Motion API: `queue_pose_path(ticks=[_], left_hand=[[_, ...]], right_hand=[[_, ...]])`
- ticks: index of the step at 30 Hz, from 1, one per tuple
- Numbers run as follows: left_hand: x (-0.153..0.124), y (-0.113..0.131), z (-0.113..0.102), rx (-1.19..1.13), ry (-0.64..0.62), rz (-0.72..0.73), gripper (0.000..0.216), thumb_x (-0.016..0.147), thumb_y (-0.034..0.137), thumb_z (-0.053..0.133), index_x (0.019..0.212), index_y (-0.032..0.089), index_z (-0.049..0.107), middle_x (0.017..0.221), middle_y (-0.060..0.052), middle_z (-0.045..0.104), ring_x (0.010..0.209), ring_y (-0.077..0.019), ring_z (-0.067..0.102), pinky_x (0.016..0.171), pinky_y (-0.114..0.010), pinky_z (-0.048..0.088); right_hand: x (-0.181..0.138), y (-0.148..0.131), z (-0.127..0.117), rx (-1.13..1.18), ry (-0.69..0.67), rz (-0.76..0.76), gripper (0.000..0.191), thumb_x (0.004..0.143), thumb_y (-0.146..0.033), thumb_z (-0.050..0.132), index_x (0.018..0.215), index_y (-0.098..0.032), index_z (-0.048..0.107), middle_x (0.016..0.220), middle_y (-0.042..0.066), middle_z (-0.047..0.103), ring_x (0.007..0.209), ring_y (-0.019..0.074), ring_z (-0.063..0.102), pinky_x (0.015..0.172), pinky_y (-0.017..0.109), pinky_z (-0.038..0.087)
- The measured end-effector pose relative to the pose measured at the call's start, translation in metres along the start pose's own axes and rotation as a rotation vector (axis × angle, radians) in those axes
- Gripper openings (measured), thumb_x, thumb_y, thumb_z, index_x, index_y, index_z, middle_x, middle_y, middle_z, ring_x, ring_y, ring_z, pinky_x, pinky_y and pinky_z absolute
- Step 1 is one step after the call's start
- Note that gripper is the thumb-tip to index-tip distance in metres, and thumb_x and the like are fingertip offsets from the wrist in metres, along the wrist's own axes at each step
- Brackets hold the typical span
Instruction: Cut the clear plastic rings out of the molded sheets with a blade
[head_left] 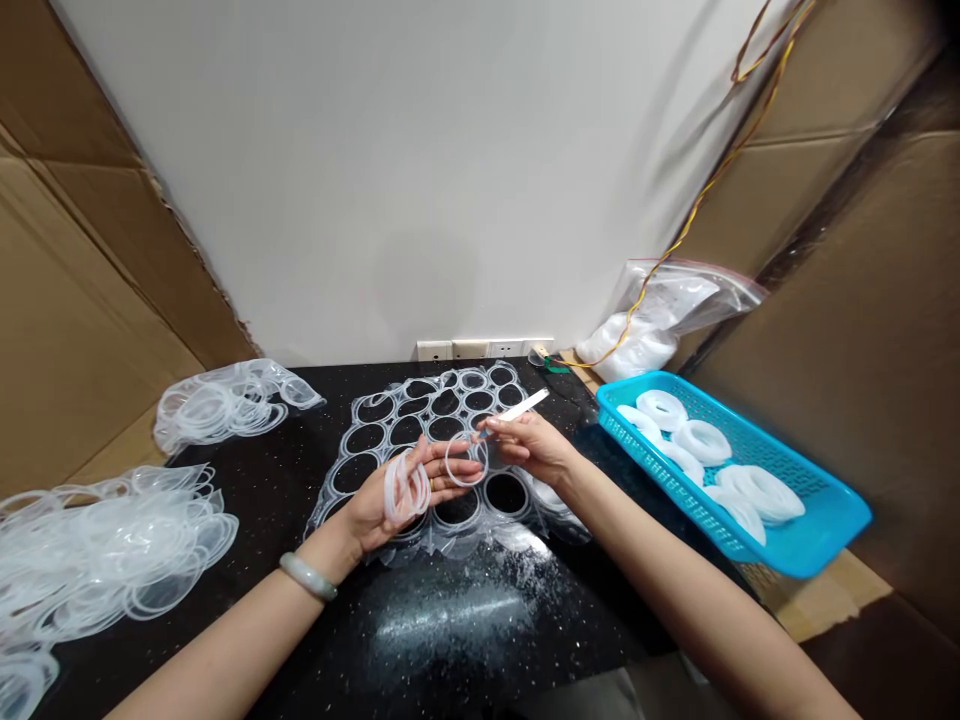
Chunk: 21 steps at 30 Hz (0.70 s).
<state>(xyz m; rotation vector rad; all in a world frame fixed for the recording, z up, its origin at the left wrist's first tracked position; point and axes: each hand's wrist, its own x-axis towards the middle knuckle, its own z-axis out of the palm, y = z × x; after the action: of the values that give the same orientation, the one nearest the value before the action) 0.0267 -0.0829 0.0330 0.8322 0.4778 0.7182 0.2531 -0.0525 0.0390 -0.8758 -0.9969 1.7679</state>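
My left hand [405, 495] is palm up over a translucent silicone sheet [375, 440] punched with round holes, lying on the black table. Several clear rings [405, 487] are looped over its fingers, and its fingertips pinch one more clear ring [463, 462]. My right hand [529, 445] is closed on a thin white stick-like tool [521, 407], whose near tip touches that ring. A pale green bangle [307, 577] circles my left wrist.
Heaps of loose clear rings lie at the left [105, 560] and back left [225, 400]. A blue basket [817, 515] with stacked white rings sits at the right. Behind it is a plastic bag [660, 320]. Cardboard stands on both sides.
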Motion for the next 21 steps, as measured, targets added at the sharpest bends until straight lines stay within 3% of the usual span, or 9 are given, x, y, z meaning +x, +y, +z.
queue_pose_path(ticks=[4, 18, 21], left_hand=[[-0.002, -0.003, -0.007, -0.041, -0.026, -0.03, 0.048, 0.101, 0.043, 0.041, 0.129, 0.007, 0.057, 0.126, -0.021, 0.064, 0.122, -0.0305, 0.059, 0.109, -0.048, 0.04], [-0.005, -0.002, -0.004, 0.038, 0.02, -0.044, 0.046, 0.101, 0.041, 0.043, 0.129, 0.006, 0.058, 0.121, -0.022, 0.066, 0.119, -0.0316, 0.061, 0.106, -0.047, 0.043], [-0.005, -0.002, -0.003, 0.057, 0.036, -0.021, 0.042, 0.101, 0.037, 0.046, 0.128, 0.007, 0.059, 0.121, -0.023, 0.066, 0.117, -0.0319, 0.062, 0.105, -0.048, 0.044]], right_hand=[[0.002, 0.01, -0.004, 0.033, 0.007, 0.012, 0.03, 0.063, -0.033, 0.085, 0.079, -0.01, 0.075, 0.074, 0.009, 0.073, 0.036, -0.0013, 0.026, 0.036, 0.02, 0.013], [0.001, 0.015, -0.006, 0.024, 0.043, 0.02, 0.029, 0.064, -0.034, 0.085, 0.079, -0.01, 0.075, 0.077, 0.011, 0.074, 0.036, -0.0012, 0.028, 0.037, 0.02, 0.016], [0.001, 0.016, -0.006, 0.017, 0.043, 0.018, 0.03, 0.063, -0.035, 0.085, 0.078, -0.011, 0.075, 0.069, 0.009, 0.072, 0.036, -0.0006, 0.028, 0.037, 0.02, 0.015]])
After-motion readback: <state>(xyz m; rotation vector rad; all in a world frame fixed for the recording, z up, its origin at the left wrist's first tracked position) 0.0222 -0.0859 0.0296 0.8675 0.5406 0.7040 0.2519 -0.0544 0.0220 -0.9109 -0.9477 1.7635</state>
